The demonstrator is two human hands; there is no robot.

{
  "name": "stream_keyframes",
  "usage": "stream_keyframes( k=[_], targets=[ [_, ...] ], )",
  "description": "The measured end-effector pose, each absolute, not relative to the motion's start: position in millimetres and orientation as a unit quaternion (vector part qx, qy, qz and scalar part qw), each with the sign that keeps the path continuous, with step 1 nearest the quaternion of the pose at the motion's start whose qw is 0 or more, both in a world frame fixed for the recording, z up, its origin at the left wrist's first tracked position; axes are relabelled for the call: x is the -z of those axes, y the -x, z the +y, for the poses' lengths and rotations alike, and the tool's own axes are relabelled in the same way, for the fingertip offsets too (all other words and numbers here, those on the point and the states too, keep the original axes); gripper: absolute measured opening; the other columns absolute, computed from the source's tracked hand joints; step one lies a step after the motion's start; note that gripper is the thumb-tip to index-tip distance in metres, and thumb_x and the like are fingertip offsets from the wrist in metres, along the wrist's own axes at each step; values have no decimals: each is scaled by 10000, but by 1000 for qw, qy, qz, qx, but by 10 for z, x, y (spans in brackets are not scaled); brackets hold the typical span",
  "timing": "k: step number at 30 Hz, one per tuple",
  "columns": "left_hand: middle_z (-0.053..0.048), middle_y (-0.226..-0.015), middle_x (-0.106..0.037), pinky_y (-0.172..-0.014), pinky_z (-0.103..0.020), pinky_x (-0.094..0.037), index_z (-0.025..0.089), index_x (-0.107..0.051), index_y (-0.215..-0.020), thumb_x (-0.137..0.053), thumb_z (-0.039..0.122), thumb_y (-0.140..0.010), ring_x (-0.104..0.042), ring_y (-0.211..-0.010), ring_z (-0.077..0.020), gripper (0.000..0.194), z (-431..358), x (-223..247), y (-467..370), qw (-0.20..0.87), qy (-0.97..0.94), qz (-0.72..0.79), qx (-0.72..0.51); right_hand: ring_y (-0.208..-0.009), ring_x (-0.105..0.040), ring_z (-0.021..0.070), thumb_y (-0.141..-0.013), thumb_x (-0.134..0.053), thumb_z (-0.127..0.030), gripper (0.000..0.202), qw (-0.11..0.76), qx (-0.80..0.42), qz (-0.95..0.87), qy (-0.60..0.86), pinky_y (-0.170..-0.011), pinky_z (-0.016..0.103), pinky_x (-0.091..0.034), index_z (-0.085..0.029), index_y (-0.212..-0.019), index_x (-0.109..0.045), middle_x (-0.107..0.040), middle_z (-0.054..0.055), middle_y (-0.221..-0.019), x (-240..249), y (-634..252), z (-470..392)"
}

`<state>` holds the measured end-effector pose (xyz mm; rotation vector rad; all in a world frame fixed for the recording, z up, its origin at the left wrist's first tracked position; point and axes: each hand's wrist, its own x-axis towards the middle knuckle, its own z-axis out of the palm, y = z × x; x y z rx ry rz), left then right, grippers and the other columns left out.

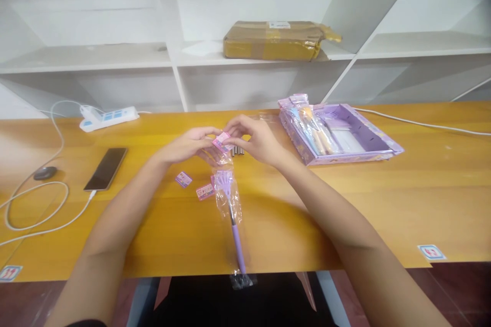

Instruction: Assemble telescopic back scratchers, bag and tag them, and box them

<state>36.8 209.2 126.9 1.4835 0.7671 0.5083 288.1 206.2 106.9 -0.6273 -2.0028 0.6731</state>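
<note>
A small pink card (221, 140) is pinched between the fingertips of my left hand (190, 145) and my right hand (255, 138), at the top of a clear plastic bag (224, 161). Inside the bag, on the table below my hands, lies a purple back-scratcher-like tool (236, 235) with a fanned head, and the bag's lower end hangs over the front edge. Two loose cards, one purple (183, 179) and one pink (205, 191), lie left of it. Small silvery cylinders (238, 150) stand partly hidden behind my right hand.
On the right, a purple tray (368, 156) holds several bagged tools (316, 130). To the left are a phone (106, 168) with a cable, a black mouse-like object (45, 173) and a power strip (109, 118). A taped carton (272, 41) sits on the shelf behind.
</note>
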Motion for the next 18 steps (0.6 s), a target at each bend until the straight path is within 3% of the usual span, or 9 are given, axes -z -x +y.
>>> stream_keyframes(
  k=[7,18],
  targets=[
    [-137,-1147,-840,-821,-395,-719,162,-762,-1221,-842,383,-964,-848,-984,-275,348,2094,-1267,-377,662,-634,326,-231,-844,-696,155,-1108,-726,-306,109,419,-192,-865,196,-825,319,-568,-237,-1186,-761,-777,28,-1039,-1076,-2871,2051],
    [-125,-1097,-857,-877,-433,-718,186,-729,-1356,-826,253,-909,-858,-959,-283,463,2140,-1227,-351,689,-615,315,-220,-1017,-675,201,-1162,-608,-268,237,393,-120,-899,152,-936,389,-574,-273,-1284,-812,-707,67,-1097,-1071,-2858,1999]
  ],
)
